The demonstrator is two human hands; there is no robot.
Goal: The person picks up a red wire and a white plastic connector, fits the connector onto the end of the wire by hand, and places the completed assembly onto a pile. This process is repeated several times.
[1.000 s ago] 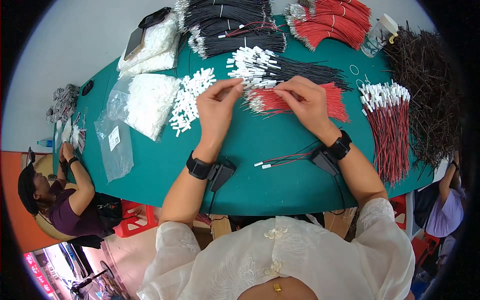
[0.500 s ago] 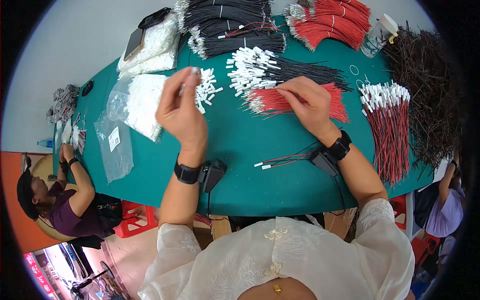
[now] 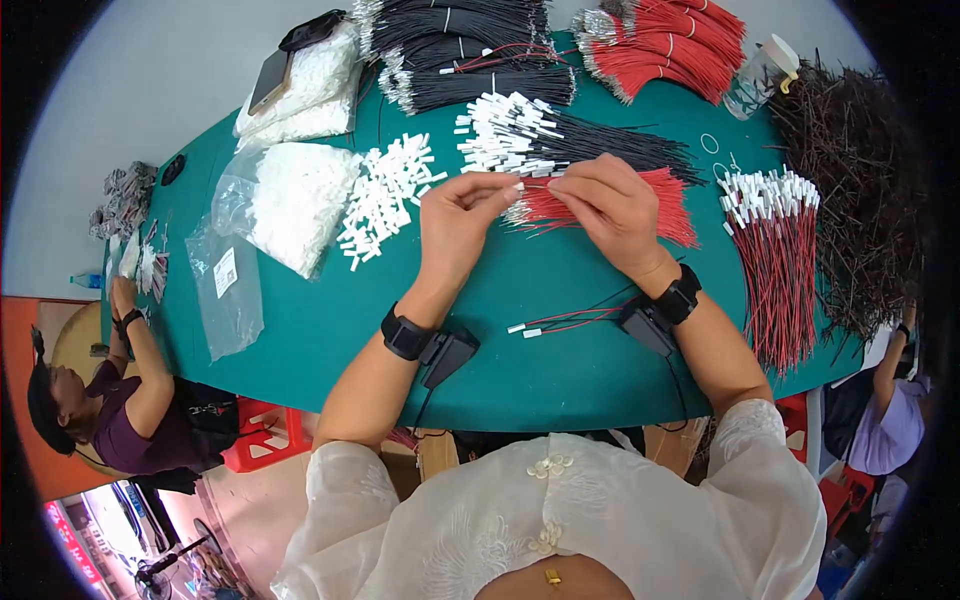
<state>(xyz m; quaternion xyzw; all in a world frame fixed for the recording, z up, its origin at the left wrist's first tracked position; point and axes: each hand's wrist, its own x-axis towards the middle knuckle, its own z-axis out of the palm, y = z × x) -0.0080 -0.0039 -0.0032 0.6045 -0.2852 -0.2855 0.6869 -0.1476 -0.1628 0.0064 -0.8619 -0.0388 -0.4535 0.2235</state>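
Note:
My left hand [image 3: 456,222] pinches a small white connector housing [image 3: 519,187] between thumb and fingertips. Opposite it, my right hand [image 3: 616,212] is closed on a red wire, mostly hidden by its fingers, whose end points at the housing; whether the two touch I cannot tell. Just beneath and behind both hands lies a bundle of loose red wires [image 3: 665,208] with metal ends. Beyond them is a stack of black wires [image 3: 625,142] capped with white housings [image 3: 508,125]. To the left, loose white housings [image 3: 385,195] are scattered on the green table [image 3: 450,375].
Bags of white housings [image 3: 305,200] stand left, a phone [image 3: 270,80] on one. Black wire bundles [image 3: 455,40] and red wire bundles [image 3: 670,50] line the back. Finished red-black leads [image 3: 775,260], a dark wire heap [image 3: 850,180] and a cup [image 3: 760,78] are right. A co-worker [image 3: 130,400] sits left.
My left hand has moved right from above the loose housings, bringing the white housing up to my right hand. My right hand has barely moved.

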